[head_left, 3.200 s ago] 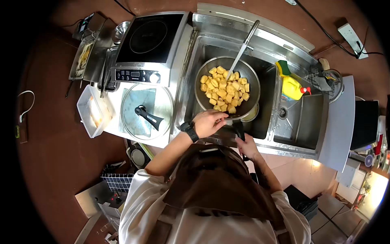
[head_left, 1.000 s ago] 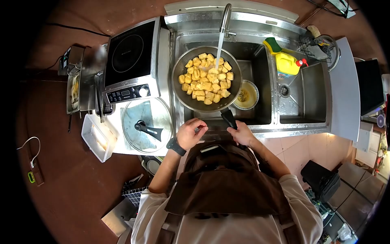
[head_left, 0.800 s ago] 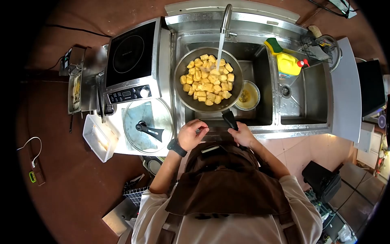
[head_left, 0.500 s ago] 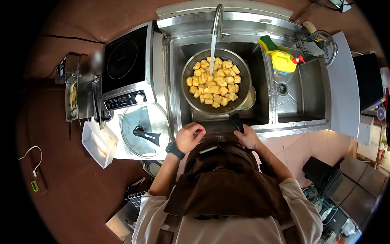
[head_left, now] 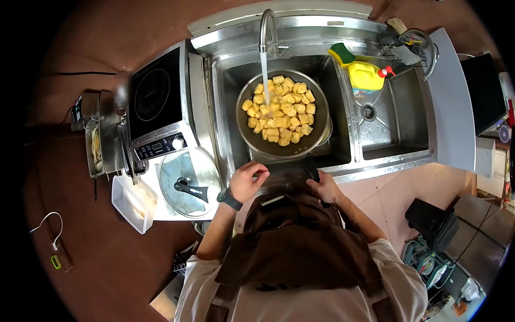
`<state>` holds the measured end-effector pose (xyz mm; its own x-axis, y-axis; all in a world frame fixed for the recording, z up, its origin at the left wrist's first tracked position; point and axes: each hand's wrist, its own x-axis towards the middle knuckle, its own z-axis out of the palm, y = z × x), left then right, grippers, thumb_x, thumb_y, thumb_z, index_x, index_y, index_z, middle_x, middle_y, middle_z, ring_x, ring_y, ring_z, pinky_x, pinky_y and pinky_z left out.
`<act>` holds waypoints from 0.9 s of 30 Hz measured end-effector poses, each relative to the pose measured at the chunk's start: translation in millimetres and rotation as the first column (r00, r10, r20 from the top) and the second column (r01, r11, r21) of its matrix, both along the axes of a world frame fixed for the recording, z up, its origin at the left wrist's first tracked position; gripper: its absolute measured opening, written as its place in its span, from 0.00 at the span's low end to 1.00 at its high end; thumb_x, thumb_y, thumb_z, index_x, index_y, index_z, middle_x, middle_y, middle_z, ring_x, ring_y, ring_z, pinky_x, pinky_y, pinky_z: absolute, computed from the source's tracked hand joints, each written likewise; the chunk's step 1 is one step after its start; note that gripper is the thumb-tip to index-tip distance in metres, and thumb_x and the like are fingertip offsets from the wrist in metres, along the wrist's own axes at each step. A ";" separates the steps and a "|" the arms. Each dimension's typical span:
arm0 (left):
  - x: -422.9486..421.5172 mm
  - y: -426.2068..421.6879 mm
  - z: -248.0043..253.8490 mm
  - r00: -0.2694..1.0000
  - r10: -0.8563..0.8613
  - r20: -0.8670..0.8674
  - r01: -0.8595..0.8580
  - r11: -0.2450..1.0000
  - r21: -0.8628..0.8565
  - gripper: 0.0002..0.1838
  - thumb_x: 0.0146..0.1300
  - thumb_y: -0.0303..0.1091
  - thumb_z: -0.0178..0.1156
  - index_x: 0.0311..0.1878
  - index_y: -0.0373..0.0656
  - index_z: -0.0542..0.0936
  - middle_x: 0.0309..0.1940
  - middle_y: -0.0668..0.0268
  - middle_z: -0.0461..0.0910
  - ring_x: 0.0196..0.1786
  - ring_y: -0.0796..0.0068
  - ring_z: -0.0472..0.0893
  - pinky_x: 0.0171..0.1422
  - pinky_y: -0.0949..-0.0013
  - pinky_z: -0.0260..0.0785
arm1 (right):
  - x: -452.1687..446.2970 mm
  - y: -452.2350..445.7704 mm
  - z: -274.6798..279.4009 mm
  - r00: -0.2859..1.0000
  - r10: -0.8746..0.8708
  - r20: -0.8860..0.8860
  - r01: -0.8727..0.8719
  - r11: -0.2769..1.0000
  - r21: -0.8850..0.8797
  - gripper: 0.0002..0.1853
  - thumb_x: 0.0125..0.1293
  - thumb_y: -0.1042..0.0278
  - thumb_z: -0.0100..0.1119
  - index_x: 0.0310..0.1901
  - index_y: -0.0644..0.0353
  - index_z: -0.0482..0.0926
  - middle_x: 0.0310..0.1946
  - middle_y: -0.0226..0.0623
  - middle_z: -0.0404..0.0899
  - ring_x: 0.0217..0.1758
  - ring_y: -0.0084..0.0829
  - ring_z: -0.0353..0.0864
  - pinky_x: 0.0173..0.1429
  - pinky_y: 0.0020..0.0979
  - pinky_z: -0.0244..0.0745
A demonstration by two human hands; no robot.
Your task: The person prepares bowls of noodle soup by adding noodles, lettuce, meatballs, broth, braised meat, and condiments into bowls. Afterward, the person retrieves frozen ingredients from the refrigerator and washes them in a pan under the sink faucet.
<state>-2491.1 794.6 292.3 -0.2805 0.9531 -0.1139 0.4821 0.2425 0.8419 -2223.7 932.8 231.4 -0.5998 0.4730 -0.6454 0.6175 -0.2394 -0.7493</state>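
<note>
My right hand [head_left: 324,187] is closed round the black handle [head_left: 309,167] of a deep frying pan [head_left: 249,140]. The pan is held over the left sink basin [head_left: 229,102] and is filled with golden fried tofu-like cubes [head_left: 280,114]. Water from the faucet [head_left: 266,27] runs onto the cubes in the pan's left part. Near the sink's front edge, my left hand [head_left: 248,181] has its fingers curled together; whatever may be in them is hidden. A bowl [head_left: 328,131] shows partly from under the pan's right side.
Left of the sink stand an induction cooker [head_left: 155,96], a glass lid [head_left: 189,166] and a white plastic tub [head_left: 134,204]. A yellow detergent bottle [head_left: 366,76] and a sponge [head_left: 341,53] sit by the right basin [head_left: 397,129]. A grey board [head_left: 453,107] lies further right.
The pan has shifted right relative to the faucet, so the water lands further left among the cubes. It covers more of the bowl. The whole view has turned slightly.
</note>
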 end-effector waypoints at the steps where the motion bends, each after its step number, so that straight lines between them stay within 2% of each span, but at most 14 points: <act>1: 1.3 -0.3 0.7 1.000 -0.002 0.018 0.002 1.000 -0.020 0.04 0.64 0.31 0.66 0.38 0.41 0.82 0.33 0.60 0.82 0.36 0.58 0.83 0.40 0.62 0.76 | 0.5 -1.3 5.2 1.000 0.007 0.013 -0.007 1.000 0.009 0.14 0.69 0.61 0.62 0.39 0.65 0.72 0.18 0.35 0.75 0.17 0.29 0.78 0.21 0.35 0.75; 4: 3.3 10.5 3.9 1.000 -0.022 -0.019 0.022 1.000 -0.019 0.04 0.64 0.30 0.66 0.38 0.41 0.82 0.33 0.60 0.82 0.35 0.59 0.83 0.40 0.63 0.76 | -12.2 7.3 13.8 0.996 0.018 0.085 -0.016 1.000 -0.021 0.14 0.69 0.60 0.62 0.40 0.65 0.74 0.19 0.37 0.76 0.17 0.30 0.79 0.23 0.35 0.75; 5: 3.0 14.6 4.3 1.000 -0.017 -0.015 0.017 1.000 0.010 0.04 0.63 0.29 0.66 0.39 0.41 0.82 0.33 0.61 0.82 0.34 0.61 0.83 0.39 0.64 0.76 | -9.6 8.0 11.1 0.997 0.034 0.071 -0.035 0.999 0.009 0.15 0.69 0.60 0.62 0.40 0.66 0.74 0.20 0.42 0.77 0.17 0.32 0.80 0.24 0.36 0.75; 8: -0.6 25.7 5.7 1.000 0.010 0.009 -0.010 1.000 -0.004 0.04 0.63 0.29 0.67 0.39 0.41 0.82 0.33 0.61 0.82 0.34 0.63 0.84 0.39 0.65 0.76 | 7.4 2.0 -5.9 0.995 0.089 -0.053 -0.072 0.963 0.261 0.16 0.68 0.59 0.63 0.40 0.67 0.74 0.22 0.46 0.79 0.19 0.36 0.81 0.26 0.39 0.77; 9: -2.7 29.7 3.0 1.000 0.004 -0.026 -0.004 1.000 -0.004 0.05 0.63 0.30 0.67 0.39 0.41 0.82 0.33 0.61 0.83 0.33 0.63 0.84 0.38 0.65 0.76 | 9.8 3.2 -14.1 0.993 0.114 0.009 -0.112 0.957 0.267 0.18 0.67 0.58 0.64 0.41 0.67 0.74 0.24 0.50 0.80 0.24 0.41 0.84 0.31 0.41 0.78; 12: -12.7 43.3 12.8 0.998 0.016 -0.058 -0.016 1.000 0.002 0.05 0.63 0.30 0.67 0.39 0.41 0.83 0.34 0.61 0.83 0.32 0.63 0.83 0.37 0.65 0.76 | -16.9 16.8 29.0 0.982 0.086 0.169 -0.085 0.996 -0.017 0.17 0.67 0.58 0.64 0.43 0.67 0.76 0.24 0.49 0.80 0.28 0.44 0.85 0.35 0.41 0.77; 13: -23.1 46.9 9.6 0.995 0.041 -0.088 -0.036 0.998 0.057 0.06 0.63 0.31 0.68 0.40 0.41 0.83 0.34 0.61 0.84 0.32 0.64 0.84 0.36 0.66 0.76 | -11.7 14.3 22.1 0.988 0.099 0.123 -0.103 0.994 0.026 0.17 0.67 0.58 0.64 0.43 0.67 0.76 0.23 0.49 0.80 0.26 0.43 0.85 0.34 0.41 0.77; 15: -50.9 54.0 6.9 0.985 0.111 -0.132 -0.109 0.994 0.018 0.07 0.63 0.33 0.68 0.41 0.42 0.84 0.34 0.61 0.85 0.33 0.65 0.85 0.37 0.68 0.76 | 2.0 10.1 2.3 0.991 0.128 0.029 -0.131 0.983 0.126 0.17 0.68 0.59 0.63 0.45 0.67 0.75 0.21 0.48 0.80 0.23 0.42 0.84 0.32 0.41 0.77; 18: -100.4 84.1 -3.3 0.969 0.161 -0.186 -0.149 0.986 0.074 0.08 0.64 0.35 0.67 0.43 0.42 0.84 0.36 0.61 0.86 0.33 0.67 0.85 0.40 0.69 0.77 | 1.2 13.2 6.7 0.987 0.158 0.015 -0.158 0.973 0.165 0.18 0.68 0.59 0.63 0.46 0.68 0.75 0.19 0.47 0.79 0.21 0.41 0.83 0.30 0.40 0.77; 20: -133.0 116.3 -18.0 0.977 0.181 -0.114 -0.173 0.982 0.081 0.08 0.65 0.34 0.66 0.44 0.42 0.84 0.37 0.61 0.87 0.36 0.69 0.86 0.43 0.69 0.78 | -4.1 13.2 21.3 0.993 0.111 0.042 -0.112 0.993 0.022 0.19 0.67 0.59 0.64 0.47 0.69 0.75 0.19 0.48 0.79 0.20 0.41 0.83 0.29 0.40 0.77; 21: -147.3 133.6 -22.4 0.981 0.175 -0.088 -0.168 0.982 0.084 0.09 0.66 0.34 0.66 0.44 0.41 0.84 0.36 0.60 0.87 0.37 0.69 0.86 0.44 0.69 0.78 | -9.8 16.4 24.9 0.995 0.089 0.054 -0.086 0.995 -0.043 0.19 0.67 0.59 0.64 0.47 0.69 0.76 0.19 0.48 0.79 0.20 0.42 0.83 0.29 0.40 0.77; 24: -176.6 182.2 -28.8 0.991 0.122 -0.058 -0.116 0.988 0.097 0.10 0.66 0.35 0.65 0.45 0.39 0.83 0.36 0.60 0.87 0.39 0.70 0.86 0.46 0.68 0.78 | 4.0 9.8 25.3 0.988 0.141 0.069 -0.147 0.985 0.086 0.19 0.67 0.59 0.64 0.47 0.69 0.77 0.20 0.49 0.80 0.22 0.42 0.84 0.29 0.41 0.77; 26: -180.0 215.9 -22.1 0.990 0.056 -0.127 -0.049 0.997 0.059 0.10 0.66 0.33 0.64 0.46 0.39 0.82 0.36 0.61 0.87 0.38 0.70 0.86 0.48 0.68 0.77 | 3.3 6.2 17.9 0.981 0.149 0.128 -0.159 0.984 0.075 0.20 0.68 0.59 0.63 0.49 0.70 0.78 0.23 0.50 0.81 0.23 0.42 0.83 0.31 0.41 0.77; 27: -187.8 235.1 -40.6 0.997 0.037 -0.073 -0.030 0.996 0.089 0.10 0.66 0.33 0.64 0.46 0.39 0.82 0.35 0.61 0.86 0.38 0.70 0.85 0.47 0.68 0.77 | -2.2 5.1 17.3 0.977 0.148 0.151 -0.162 0.983 0.085 0.20 0.67 0.59 0.63 0.48 0.71 0.78 0.25 0.49 0.82 0.25 0.41 0.83 0.32 0.40 0.77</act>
